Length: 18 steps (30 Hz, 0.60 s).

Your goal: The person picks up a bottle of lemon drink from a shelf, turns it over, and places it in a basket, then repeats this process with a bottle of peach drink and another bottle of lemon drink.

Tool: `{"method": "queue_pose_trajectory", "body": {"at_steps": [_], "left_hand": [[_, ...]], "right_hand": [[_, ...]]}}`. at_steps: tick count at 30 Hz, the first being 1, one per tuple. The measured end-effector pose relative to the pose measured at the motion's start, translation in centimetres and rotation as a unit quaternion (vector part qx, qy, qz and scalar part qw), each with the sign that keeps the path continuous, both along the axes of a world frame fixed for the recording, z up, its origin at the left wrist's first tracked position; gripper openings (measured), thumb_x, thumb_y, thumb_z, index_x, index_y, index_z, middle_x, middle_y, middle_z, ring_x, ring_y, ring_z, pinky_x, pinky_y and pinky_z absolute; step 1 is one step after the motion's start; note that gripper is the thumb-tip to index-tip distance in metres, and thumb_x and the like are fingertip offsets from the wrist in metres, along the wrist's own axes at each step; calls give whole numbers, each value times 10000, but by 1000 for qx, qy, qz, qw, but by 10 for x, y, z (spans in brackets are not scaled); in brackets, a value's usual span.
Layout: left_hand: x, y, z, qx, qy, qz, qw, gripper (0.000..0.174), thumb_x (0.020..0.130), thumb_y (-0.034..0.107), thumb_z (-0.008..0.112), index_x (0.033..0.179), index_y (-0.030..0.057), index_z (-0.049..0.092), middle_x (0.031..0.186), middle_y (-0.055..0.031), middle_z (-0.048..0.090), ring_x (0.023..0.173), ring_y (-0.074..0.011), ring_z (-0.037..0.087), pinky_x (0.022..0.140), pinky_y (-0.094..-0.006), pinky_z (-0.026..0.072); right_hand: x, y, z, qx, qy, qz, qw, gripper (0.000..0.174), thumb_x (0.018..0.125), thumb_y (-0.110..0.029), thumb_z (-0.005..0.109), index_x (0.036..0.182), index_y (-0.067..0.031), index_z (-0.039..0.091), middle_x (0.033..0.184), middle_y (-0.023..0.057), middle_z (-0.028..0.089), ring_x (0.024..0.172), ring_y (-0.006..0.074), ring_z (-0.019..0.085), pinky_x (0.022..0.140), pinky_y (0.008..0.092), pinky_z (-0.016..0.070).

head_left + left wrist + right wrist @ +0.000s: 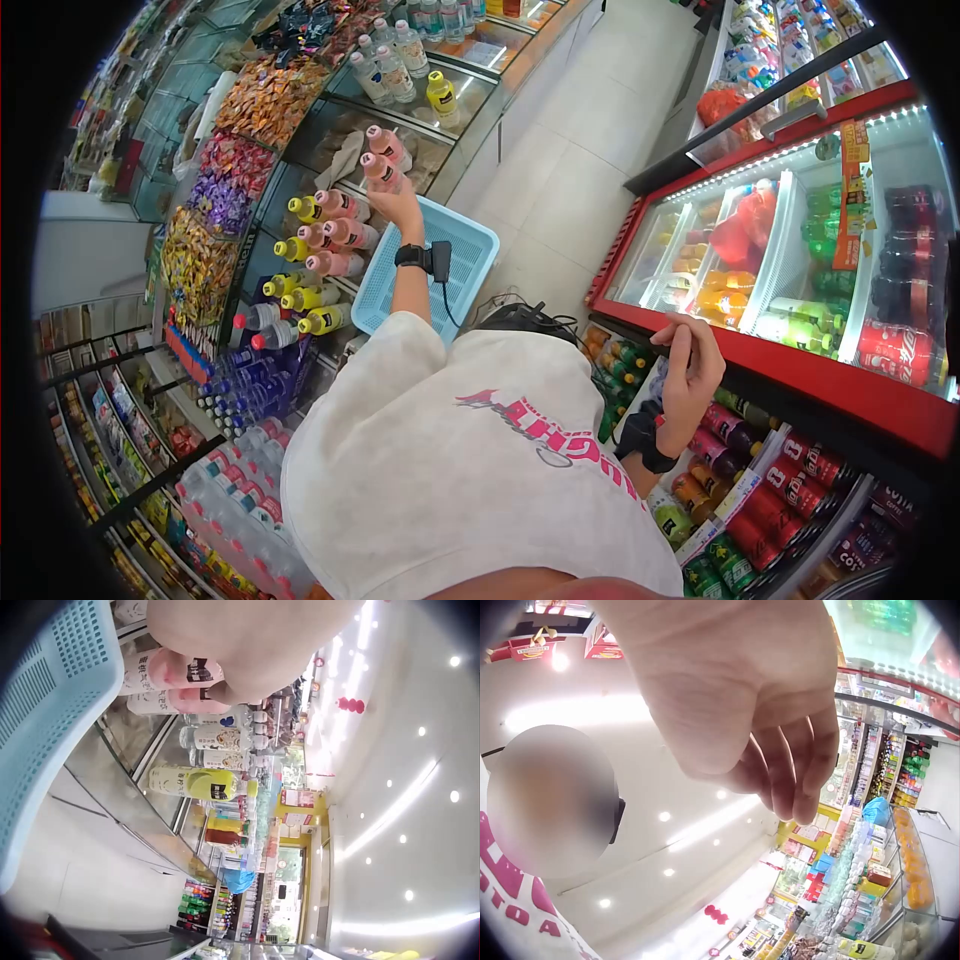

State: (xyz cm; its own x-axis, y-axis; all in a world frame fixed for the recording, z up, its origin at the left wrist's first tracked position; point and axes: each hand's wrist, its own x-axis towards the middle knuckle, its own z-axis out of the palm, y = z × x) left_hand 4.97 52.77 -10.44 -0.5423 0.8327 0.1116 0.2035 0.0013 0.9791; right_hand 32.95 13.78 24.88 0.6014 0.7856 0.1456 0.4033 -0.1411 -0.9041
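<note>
My left hand [397, 200] reaches out over the glass shelves and grips a pink bottle [377, 170] at its lower end. A second pink bottle [388, 145] lies just beyond it. In the left wrist view the left hand [247, 645] fills the top, with the pink bottle [180, 671] under its fingers and the other pink bottle [161, 702] beside it. My right hand [690, 365] is raised near the red drinks cooler [800, 370], fingers loosely curled and holding nothing. The right wrist view shows the same right hand [780, 757] empty.
A light blue basket [470, 250] sits on the floor below my left arm. Rows of pink and yellow bottles [315, 265] lie on the glass shelves at the left. Cans and bottles [760, 480] fill a rack under my right hand. White tiled floor [570, 190] stretches ahead.
</note>
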Motion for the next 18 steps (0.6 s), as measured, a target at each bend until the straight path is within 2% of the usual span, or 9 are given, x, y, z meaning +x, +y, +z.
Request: {"method": "queue_pose_trajectory", "body": {"at_steps": [1,2,5,8,11,12,14,16,18], "left_hand": [[-1,3,-10,-3,-18,2,1000,828,776,119,806,1455,-86,378,1282,-231,563,1059,-333,656,982,-423,502],[-5,8,-18,-33,56,4,998,876,756,152,834,1468,-68,374,1324,-244,544,1164,-367,615,1041,-449,468],[0,16,5,-13,195,33,980,899,736,193,862,1456,-64,389,1360,-262,526,1235,-404,568,1084,-467,434],[-8,29,-1,-26,193,33,980,853,737,175,869,1432,-49,427,1371,-253,544,1244,-407,574,1092,-463,431],[-18,39,-20,50,111,-12,993,797,753,143,860,1420,-17,456,1354,-220,586,1240,-381,599,1069,-454,454],[-20,38,-22,32,86,-2,996,736,763,129,867,1392,5,503,1327,-192,627,1224,-350,627,1046,-440,476],[-22,39,-27,6,67,4,998,692,769,131,874,1359,0,537,1291,-187,652,1186,-345,649,1024,-436,492],[-23,31,-18,-20,59,7,998,604,775,125,888,1294,-9,608,1218,-181,698,1121,-332,684,998,-437,513],[-18,20,-1,-19,75,-2,997,594,776,128,890,1287,-13,622,1207,-174,707,1093,-327,694,978,-441,522]], "right_hand": [[-1,5,-1,-1,1,-4,1000,159,1021,7,551,1084,46,692,821,80,664,778,140,645,730,275,493],[-2,10,-1,-2,2,-7,1000,159,1021,7,552,1085,46,692,822,79,664,778,140,645,730,276,493],[-8,25,0,-30,14,-13,999,160,1018,9,552,1084,47,693,822,78,664,779,140,646,731,276,493],[-11,38,1,-46,1,-3,999,161,1017,7,554,1087,44,694,824,80,664,779,138,646,731,274,493],[-14,49,-2,-50,-17,-8,999,158,1014,4,561,1090,38,695,825,81,664,777,141,648,729,274,494],[-17,52,-2,-56,-13,-11,998,157,1013,4,564,1092,36,696,824,81,663,776,143,648,731,275,495],[-21,55,0,-72,-5,-18,997,156,1012,4,568,1095,31,698,822,80,662,776,148,650,734,277,497],[-22,53,-2,-86,-15,-7,996,173,1039,-19,544,1110,46,687,834,79,661,786,140,650,742,271,502],[-22,54,-4,-90,-21,-7,996,172,1039,-18,544,1111,43,688,833,79,662,786,141,651,740,274,504]]}}
